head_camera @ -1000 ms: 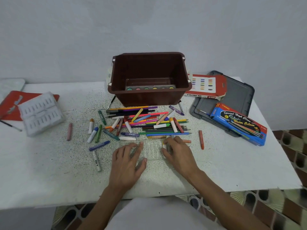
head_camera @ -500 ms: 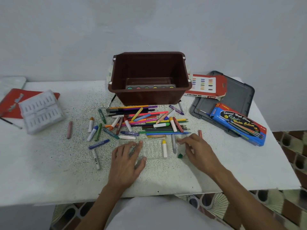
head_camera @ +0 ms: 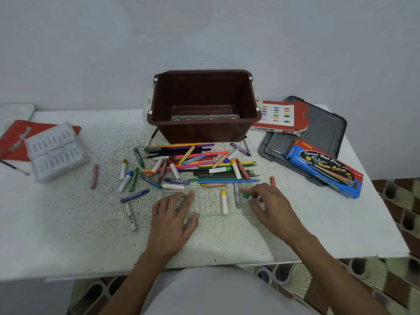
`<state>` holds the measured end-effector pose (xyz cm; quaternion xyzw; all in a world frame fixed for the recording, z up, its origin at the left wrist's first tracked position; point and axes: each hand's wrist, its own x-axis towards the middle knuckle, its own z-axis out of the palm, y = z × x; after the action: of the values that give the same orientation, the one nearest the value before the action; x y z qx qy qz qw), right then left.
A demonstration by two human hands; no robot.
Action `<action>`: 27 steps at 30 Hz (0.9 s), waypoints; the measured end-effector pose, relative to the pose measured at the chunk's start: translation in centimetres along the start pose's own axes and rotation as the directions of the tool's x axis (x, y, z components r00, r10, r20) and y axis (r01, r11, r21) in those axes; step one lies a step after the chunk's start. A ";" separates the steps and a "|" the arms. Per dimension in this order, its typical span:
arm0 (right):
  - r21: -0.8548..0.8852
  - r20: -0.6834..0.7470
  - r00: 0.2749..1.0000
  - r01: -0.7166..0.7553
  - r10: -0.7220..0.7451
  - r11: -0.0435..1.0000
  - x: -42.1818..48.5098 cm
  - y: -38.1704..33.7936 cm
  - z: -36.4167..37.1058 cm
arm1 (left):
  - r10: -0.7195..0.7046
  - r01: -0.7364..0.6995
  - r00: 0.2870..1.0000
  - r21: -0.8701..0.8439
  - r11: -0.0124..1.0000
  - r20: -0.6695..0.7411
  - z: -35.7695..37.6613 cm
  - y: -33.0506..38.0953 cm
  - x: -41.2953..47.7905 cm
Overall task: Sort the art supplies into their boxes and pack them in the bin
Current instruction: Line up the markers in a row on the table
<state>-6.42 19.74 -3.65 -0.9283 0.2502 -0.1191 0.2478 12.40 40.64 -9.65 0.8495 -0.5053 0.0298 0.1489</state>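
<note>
A clear plastic tray (head_camera: 205,202) lies near the table's front edge. My left hand (head_camera: 169,220) rests flat on its left part with the fingers spread. A yellow-tipped pastel (head_camera: 224,201) lies in the tray's right side, with a grey pastel (head_camera: 236,196) beside it. Just right of the tray, my right hand (head_camera: 271,206) pinches a green-tipped pastel (head_camera: 246,196). A mixed pile of coloured pencils and pastels (head_camera: 200,165) lies behind the tray. The brown bin (head_camera: 204,130) stands behind the pile and holds a paint palette (head_camera: 204,117).
A blue water-colour pencil box (head_camera: 325,167) lies on a grey lid (head_camera: 322,130) at the right, with a red oil-pastel box (head_camera: 281,117) behind it. A white insert tray (head_camera: 54,151) on a red sleeve (head_camera: 13,137) is at the left. Loose pastels (head_camera: 94,176) are scattered left of the pile.
My right hand left the tray's right end, uncovering the yellow-tipped pastel, moved a little to the right and took hold of the green-tipped pastel. My left hand stayed on the tray.
</note>
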 end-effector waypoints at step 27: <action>0.073 0.037 0.996 -0.080 0.077 0.994 3.2 -4.5 5.3 | -0.007 0.007 1.000 0.006 1.000 0.012 -0.1 0.1 0.0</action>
<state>-0.04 23.57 -5.55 -0.9098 0.2778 -0.1024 0.2908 12.32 40.64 -9.55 0.8519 -0.5031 0.0255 0.1432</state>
